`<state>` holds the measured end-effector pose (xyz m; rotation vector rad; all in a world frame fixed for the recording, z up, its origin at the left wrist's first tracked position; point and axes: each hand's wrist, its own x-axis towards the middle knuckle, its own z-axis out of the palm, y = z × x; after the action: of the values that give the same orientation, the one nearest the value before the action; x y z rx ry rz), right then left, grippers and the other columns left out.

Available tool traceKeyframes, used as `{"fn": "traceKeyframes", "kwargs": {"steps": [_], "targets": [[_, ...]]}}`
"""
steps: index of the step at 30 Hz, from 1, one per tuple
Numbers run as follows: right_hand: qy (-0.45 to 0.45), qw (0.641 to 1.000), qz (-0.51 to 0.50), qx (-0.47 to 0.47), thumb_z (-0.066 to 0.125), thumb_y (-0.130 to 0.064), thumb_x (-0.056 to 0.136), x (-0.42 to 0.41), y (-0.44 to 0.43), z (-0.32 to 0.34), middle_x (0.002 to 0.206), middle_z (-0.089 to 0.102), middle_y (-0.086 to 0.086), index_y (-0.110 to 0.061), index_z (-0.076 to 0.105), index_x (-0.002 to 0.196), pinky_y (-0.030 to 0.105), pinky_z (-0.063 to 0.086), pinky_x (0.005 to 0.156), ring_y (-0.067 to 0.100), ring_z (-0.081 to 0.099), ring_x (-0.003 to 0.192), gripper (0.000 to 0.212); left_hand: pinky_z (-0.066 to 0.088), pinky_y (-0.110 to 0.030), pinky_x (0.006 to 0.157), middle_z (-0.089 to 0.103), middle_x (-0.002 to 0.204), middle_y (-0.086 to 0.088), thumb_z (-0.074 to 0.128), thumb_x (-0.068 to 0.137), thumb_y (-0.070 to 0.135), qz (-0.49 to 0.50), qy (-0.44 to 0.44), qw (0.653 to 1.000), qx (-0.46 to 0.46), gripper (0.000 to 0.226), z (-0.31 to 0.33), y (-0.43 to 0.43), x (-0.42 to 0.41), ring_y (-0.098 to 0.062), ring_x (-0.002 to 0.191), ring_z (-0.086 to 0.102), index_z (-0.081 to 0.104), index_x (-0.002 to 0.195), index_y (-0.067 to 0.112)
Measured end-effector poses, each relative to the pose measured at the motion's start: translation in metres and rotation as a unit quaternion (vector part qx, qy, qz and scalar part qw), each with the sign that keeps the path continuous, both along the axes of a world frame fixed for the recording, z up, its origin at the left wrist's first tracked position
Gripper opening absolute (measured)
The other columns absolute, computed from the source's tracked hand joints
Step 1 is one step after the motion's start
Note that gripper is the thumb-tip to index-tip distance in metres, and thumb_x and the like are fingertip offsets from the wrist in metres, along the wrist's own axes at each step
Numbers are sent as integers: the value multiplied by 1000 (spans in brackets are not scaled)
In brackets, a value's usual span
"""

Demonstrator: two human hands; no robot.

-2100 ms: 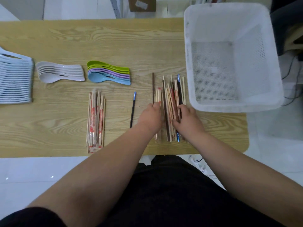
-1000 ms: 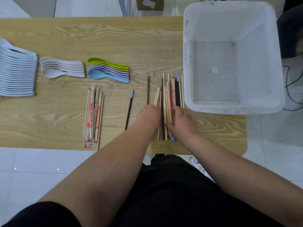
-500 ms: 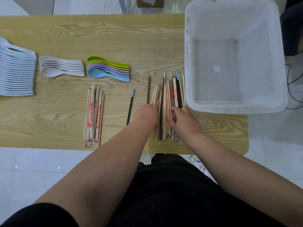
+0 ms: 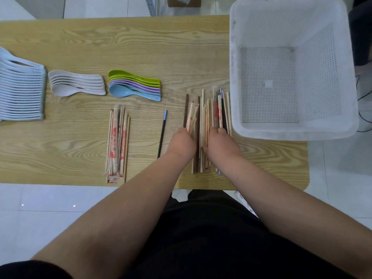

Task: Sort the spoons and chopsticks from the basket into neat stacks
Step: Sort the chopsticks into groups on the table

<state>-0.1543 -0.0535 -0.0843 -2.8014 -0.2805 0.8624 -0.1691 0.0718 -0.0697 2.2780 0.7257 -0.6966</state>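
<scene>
1. Two bare hands rest on a mixed pile of chopsticks (image 4: 207,125) near the right end of the bench (image 4: 141,43), just left of the white basket (image 4: 233,77). The left hand (image 4: 182,142) presses on the pile's left side and the right hand (image 4: 222,144) on its right.
2. Fingers of both hands curl down out of sight behind the knuckles, so I cannot tell whether they pinch any stick or only press flat.
3. Judged by looks, the sticks are light, stiff and thin. The bare wooden ones should roll and skid easily; the ones in red-printed paper sleeves would slide less. A pinch near mid-length, or squaring the ends with both palms, seems the safest hold.
4. Already sorted: a bundle of sleeved chopsticks (image 4: 117,143) near the front edge at centre, one black chopstick with a blue tip (image 4: 162,133) lying alone between that bundle and the left hand, and a dark brown chopstick (image 4: 185,109) at the pile's left fringe.
5. Spoons sit in nested stacks toward the left end: pale blue-white spoons (image 4: 22,91), beige spoons (image 4: 76,84), and coloured spoons (image 4: 134,86).
6. The basket looks empty and overhangs the right edge.
7. Room is tight on the pile's right, against the basket wall, and its near ends lie close to the front edge. Open bench lies behind the pile and between the bundle and the lone stick.
</scene>
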Motion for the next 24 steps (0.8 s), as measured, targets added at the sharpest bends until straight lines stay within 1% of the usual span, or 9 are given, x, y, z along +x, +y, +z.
{"fn": "traceKeyframes", "kwargs": {"steps": [4, 7, 8, 11, 13, 15, 18, 21, 24], "targets": [[-10, 1000, 10, -23, 58, -11, 95, -2, 2, -1, 124, 51, 16, -6, 49, 131, 40, 52, 80, 31, 59, 104, 37, 42, -32, 75, 62, 115, -18, 47, 95, 7, 2, 19, 1000, -20, 27, -2, 2, 2, -34, 104, 61, 52, 120, -2], [-13, 999, -2, -39, 59, -10, 95, -2, 4, -1, 130, 50, 19, -3, 44, 139, 41, 54, 82, 32, 60, 107, 47, 43, -26, 60, 64, 107, -14, 48, 93, 7, 23, 29, 998, -47, 22, -7, 6, 2, -24, 82, 59, 56, 112, -1], [-9, 999, -8, -40, 60, -13, 95, -1, 6, -1, 131, 50, 19, -3, 43, 140, 40, 53, 81, 32, 60, 107, 49, 41, -26, 57, 64, 105, -14, 48, 92, 7, 31, 29, 998, -55, 21, -8, 6, 2, -23, 80, 58, 56, 110, -1], [13, 999, -27, -35, 63, -22, 96, 3, 8, 0, 129, 53, 17, -2, 41, 141, 36, 45, 75, 33, 60, 110, 54, 40, -28, 58, 61, 102, -13, 49, 93, 8, 46, 35, 996, -71, 21, -8, 6, 2, -25, 84, 58, 54, 113, 1], [9, 999, -22, -39, 62, -19, 96, 2, 10, 0, 125, 55, 17, -4, 45, 136, 34, 42, 71, 32, 61, 107, 46, 40, -28, 56, 62, 103, -13, 49, 93, 8, 56, 33, 994, -83, 22, -8, 7, 2, -26, 85, 59, 55, 112, 1], [6, 999, -26, -37, 60, -12, 95, 0, 14, -1, 125, 52, 17, -6, 48, 131, 35, 43, 72, 32, 60, 104, 38, 42, -27, 55, 64, 103, -15, 49, 92, 9, 64, 32, 993, -96, 22, -9, 8, 3, -28, 85, 62, 56, 111, 1], [18, 998, -62, -18, 58, -7, 95, 2, 21, -3, 124, 50, 18, -5, 47, 130, 37, 45, 74, 34, 60, 104, 37, 49, -31, 65, 65, 103, -17, 49, 88, 8, 74, 36, 990, -112, 25, -8, 8, 3, -33, 92, 65, 57, 111, 1], [29, 994, -107, -3, 63, -16, 96, 12, 23, -5, 123, 57, 19, -2, 47, 133, 38, 50, 81, 36, 62, 108, 42, 54, -34, 68, 64, 101, -17, 47, 88, 6, 91, 36, 987, -126, 25, -8, 8, 3, -33, 90, 65, 57, 110, 2], [53, 990, -134, -8, 66, -19, 93, 17, 25, -7, 115, 65, 14, -6, 58, 124, 35, 49, 74, 34, 66, 103, 35, 49, -31, 62, 65, 97, -17, 47, 88, 6, 98, 34, 985, -137, 21, -8, 6, 4, -32, 85, 65, 59, 104, 2]]}}
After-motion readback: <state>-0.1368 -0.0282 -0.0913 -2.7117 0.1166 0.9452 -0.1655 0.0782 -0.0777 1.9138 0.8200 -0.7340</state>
